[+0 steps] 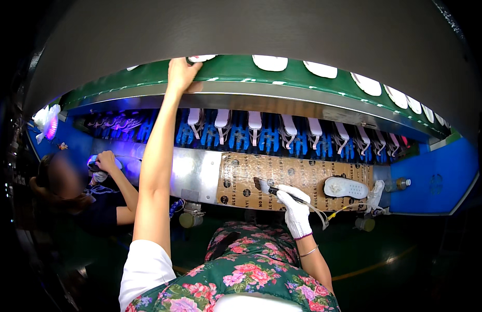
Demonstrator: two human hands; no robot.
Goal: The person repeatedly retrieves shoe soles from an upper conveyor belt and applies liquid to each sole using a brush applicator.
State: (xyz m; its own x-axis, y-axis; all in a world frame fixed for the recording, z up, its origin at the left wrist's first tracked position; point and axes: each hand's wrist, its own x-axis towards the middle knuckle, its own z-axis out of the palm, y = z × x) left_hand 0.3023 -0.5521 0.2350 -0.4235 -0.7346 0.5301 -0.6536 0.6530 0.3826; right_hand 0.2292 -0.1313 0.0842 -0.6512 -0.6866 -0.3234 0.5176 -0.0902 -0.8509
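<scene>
My bare left hand (181, 77) reaches far up to the green conveyor belt (230, 71). Its fingers close on the edge of a white shoe sole (203, 58), whose far part is hidden under the dark overhang. Low over the cardboard-covered bench (248, 169), my right hand (296, 212), in a white glove, grips a flat brush (264, 186) with dark bristles pointing left. A thin tube runs from near the brush handle toward the right. Another white shoe sole (346, 188) lies on the cardboard, right of my gloved hand.
More white soles (270, 63) sit along the belt. Beneath it, a row of shoe uppers (255, 121) stands on blue holders (268, 139). A co-worker's hand (106, 161) works at the left. A clear bottle (402, 183) lies at the bench's right end.
</scene>
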